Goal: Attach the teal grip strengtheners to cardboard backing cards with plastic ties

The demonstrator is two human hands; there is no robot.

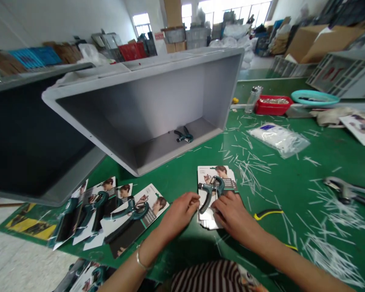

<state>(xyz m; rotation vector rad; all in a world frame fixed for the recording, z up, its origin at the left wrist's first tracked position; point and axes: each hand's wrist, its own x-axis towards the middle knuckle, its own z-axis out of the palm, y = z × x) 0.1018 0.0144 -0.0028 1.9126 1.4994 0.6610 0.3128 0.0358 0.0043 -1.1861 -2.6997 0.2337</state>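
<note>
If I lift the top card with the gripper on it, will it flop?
Probably sags: the card looks thin, and the hand gripper on it looks bulky. The stack below looks uneven, so cards may slide.

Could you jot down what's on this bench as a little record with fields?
Left hand: fingers at the left edge of the card stack
Right hand: on the stack, beside the teal hand gripper lying on it
Left of hands: carded grippers
Behind: grey tub on its side, loose gripper inside
Table: green, strewn white strips

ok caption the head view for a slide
Left hand and right hand hold a grip trainer against a card on a table.
</note>
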